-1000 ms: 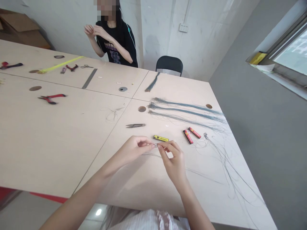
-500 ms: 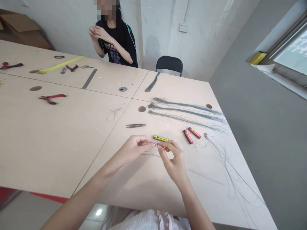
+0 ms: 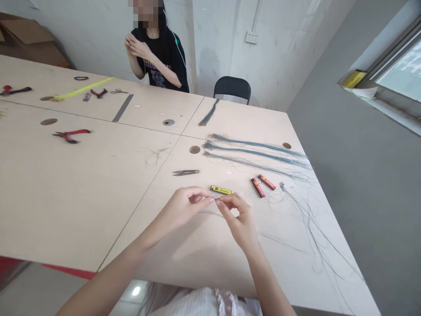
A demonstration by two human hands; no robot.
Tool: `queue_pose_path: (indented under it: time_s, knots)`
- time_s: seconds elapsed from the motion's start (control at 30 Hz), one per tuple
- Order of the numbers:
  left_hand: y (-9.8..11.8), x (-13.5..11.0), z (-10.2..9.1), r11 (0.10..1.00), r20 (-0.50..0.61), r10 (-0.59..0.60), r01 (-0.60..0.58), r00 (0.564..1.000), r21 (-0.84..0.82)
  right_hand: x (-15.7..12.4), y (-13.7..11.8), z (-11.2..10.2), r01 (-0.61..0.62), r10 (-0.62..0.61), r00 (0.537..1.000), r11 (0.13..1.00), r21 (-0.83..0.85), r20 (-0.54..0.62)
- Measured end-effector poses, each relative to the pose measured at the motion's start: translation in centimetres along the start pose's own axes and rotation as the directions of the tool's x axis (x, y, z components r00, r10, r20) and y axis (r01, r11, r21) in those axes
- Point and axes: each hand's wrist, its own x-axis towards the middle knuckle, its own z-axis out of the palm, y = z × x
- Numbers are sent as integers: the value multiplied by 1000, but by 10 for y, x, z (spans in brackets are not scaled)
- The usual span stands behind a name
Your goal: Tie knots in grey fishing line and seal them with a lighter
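My left hand [image 3: 189,202] is closed in a pinch, thumb against forefinger, on a thin line. Facing it, my right hand [image 3: 237,216] pinches the same line. A small dark loop of the line [image 3: 215,197] shows between the fingertips; its finer detail is too small to make out. Just beyond my fingers lies a yellow lighter [image 3: 220,189]. Loose strands [image 3: 210,213] run along the table beneath my hands. Thread snips [image 3: 186,173] lie farther off to the left, apart from both hands.
Blue-green line bundles [image 3: 256,150] stretch across the table's right part. Two red-and-black lighters [image 3: 258,187] and a loose grey bundle [image 3: 307,215] lie right of my hands. Red-handled pliers [image 3: 73,135] rest at left. Across the table sits a person [image 3: 161,57] with raised hands.
My hands stay almost in place, with only slight finger shifts around the small loop. Across the table, the person's raised hands have moved slightly to the right.
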Motion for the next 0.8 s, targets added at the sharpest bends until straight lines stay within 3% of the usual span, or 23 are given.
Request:
queue_pose_path:
  time_s: [0.5,0.8]
  knots:
    - [6,-6,2,1000,-8,21,-21,1000,18,0,2,-3,-99,95,994,993,62,62]
    - [6,-3,0,1000,5,-13,14,1000,-22,2,7,-8,-108,107,994,990,94,11]
